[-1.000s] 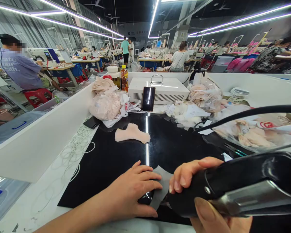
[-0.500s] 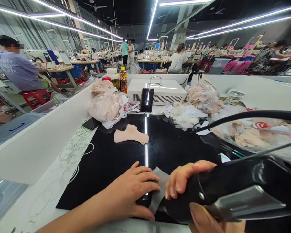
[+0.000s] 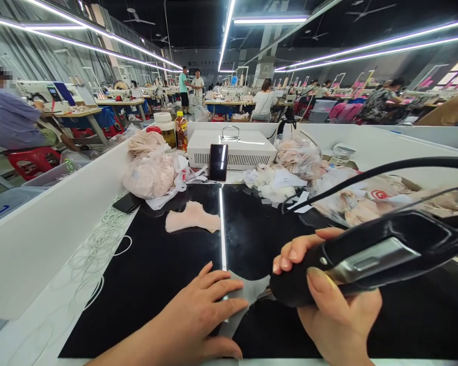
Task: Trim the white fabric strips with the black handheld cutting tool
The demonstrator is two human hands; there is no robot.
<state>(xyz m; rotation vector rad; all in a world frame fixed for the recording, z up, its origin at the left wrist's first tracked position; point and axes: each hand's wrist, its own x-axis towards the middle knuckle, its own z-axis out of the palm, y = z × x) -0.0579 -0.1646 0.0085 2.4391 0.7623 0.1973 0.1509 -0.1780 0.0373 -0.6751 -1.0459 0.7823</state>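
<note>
**A:** Left hand (image 3: 198,317) is down flat, fingers (image 3: 223,291) open and spread, pressing a grey piece (image 3: 252,288) onto the black mat (image 3: 148,274).

**B:** And the right hand (image 3: 336,310)?

**A:** Clamped round a black tool (image 3: 377,249), thumb along the near side by the metal lever, fingertips curled over the nose. That nose sits just right of the left fingertips, at the edge of the grey piece.

**B:** Touching it?

**A:** Can't tell, because the working tip is hidden under the tool's own bulk. The left fingers cover part of the grey piece too, so its full outline is lost.

**B:** Further out?

**A:** Beyond the left fingertips a beige piece (image 3: 193,219) lies alone on the mat. Past that, a phone (image 3: 218,161) leans on a white box (image 3: 232,147), with bags (image 3: 148,175) of beige pieces to its left. A cord (image 3: 366,173) arcs above the right hand and runs off the right edge, as does the tool's rear end. White rings (image 3: 107,239) lie scattered out left of the left hand.
</note>
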